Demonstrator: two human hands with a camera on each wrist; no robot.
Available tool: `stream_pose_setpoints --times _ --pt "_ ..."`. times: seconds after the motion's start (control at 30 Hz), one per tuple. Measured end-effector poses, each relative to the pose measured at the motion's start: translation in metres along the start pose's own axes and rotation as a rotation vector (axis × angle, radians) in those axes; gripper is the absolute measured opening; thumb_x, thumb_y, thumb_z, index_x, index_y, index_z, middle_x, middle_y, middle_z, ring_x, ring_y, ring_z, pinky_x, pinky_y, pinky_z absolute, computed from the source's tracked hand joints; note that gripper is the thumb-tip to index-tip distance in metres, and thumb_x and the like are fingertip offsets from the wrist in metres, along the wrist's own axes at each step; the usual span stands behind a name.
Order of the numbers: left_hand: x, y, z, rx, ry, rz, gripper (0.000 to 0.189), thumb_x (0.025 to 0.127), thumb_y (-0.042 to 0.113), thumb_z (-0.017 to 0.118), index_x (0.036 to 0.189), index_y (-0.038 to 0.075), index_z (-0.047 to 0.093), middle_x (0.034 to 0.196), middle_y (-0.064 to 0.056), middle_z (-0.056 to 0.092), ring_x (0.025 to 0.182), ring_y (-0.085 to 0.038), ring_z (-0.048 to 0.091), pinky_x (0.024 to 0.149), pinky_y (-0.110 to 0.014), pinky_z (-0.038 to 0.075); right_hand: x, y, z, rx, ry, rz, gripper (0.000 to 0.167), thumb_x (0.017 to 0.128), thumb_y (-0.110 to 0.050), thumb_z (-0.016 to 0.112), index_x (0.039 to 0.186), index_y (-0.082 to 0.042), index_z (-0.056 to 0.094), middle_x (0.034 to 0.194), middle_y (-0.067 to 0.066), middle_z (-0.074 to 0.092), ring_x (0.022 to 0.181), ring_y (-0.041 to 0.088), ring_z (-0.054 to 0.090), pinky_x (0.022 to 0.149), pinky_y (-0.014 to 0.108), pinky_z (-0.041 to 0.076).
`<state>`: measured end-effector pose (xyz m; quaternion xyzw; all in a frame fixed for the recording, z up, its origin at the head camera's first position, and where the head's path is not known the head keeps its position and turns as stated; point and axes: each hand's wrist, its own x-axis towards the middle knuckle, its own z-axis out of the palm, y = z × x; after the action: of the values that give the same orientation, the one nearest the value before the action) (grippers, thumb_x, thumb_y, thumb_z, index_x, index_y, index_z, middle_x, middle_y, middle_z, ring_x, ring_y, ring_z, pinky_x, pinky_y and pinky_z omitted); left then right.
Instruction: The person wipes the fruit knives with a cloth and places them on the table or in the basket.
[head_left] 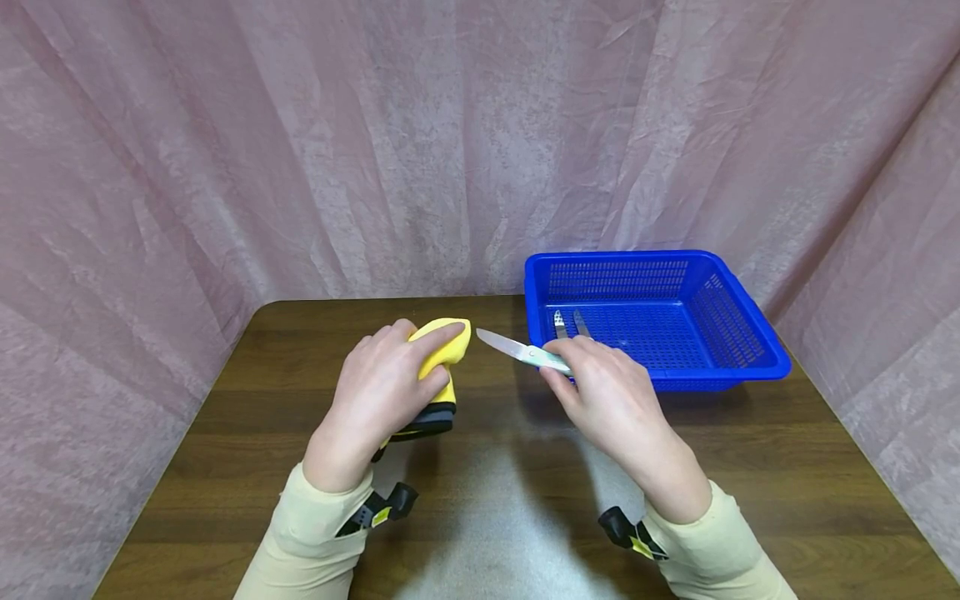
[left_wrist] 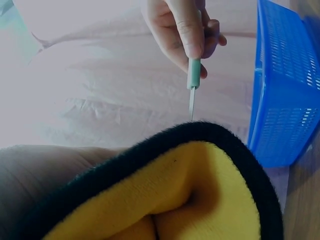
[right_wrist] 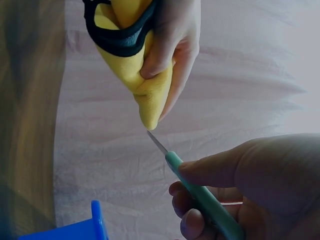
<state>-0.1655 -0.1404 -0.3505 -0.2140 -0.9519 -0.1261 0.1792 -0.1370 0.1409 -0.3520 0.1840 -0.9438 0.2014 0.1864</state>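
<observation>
My right hand point(head_left: 607, 396) grips a knife by its light green handle point(right_wrist: 202, 197), thumb along the side. The knife's blade point(head_left: 501, 342) points left, its tip close to a yellow cloth point(head_left: 447, 354) with black edging and a grey side. My left hand point(head_left: 386, 375) pinches that cloth, bunched and folded, between thumb and fingers. In the right wrist view the cloth's yellow end hangs right by the blade tip. The left wrist view shows the cloth's black border point(left_wrist: 200, 131) overlapping the blade's end.
A blue plastic basket point(head_left: 750, 367) stands at the back right of the wooden table point(head_left: 247, 433). Two metal utensils point(head_left: 561, 323) lie inside at its left end. Pink curtains point(head_left: 420, 150) hang behind and at the sides.
</observation>
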Motion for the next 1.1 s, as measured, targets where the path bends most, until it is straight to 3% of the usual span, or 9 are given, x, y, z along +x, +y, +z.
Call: stream_pose_setpoints --times 0.53,0.83,1.1 --pt "-0.0016 0.0065 -0.0042 -0.014 0.049 0.04 0.058 0.088 0.016 0.071 0.144 0.034 0.075 0.094 -0.008 0.064 0.078 -0.029 0.057 0.069 -0.046 0.049 0.0008 -0.0003 -0.0009 -0.011 0.024 0.063 0.013 0.097 -0.017 0.083 0.109 -0.019 0.079 0.082 -0.006 0.069 0.068 0.017 0.063 0.056 0.047 0.05" --pt "-0.002 0.0091 -0.0054 -0.019 0.063 0.052 0.059 0.088 0.017 0.071 0.144 0.034 0.075 0.097 -0.01 0.067 0.08 -0.029 0.06 0.069 -0.047 0.05 -0.0002 0.0027 -0.0002 -0.023 0.03 0.065 0.014 0.095 -0.016 0.084 0.101 -0.017 0.072 0.08 0.001 0.074 0.064 0.028 0.068 0.054 0.051 0.05" --pt "-0.0023 0.0104 -0.0064 -0.02 0.074 0.065 0.058 0.088 0.017 0.073 0.143 0.033 0.076 0.094 -0.009 0.064 0.077 -0.029 0.057 0.068 -0.046 0.049 -0.0005 0.0036 0.0004 -0.045 0.047 0.034 0.02 0.098 -0.011 0.079 0.117 -0.018 0.077 0.091 -0.001 0.076 0.074 0.028 0.072 0.057 0.051 0.054"
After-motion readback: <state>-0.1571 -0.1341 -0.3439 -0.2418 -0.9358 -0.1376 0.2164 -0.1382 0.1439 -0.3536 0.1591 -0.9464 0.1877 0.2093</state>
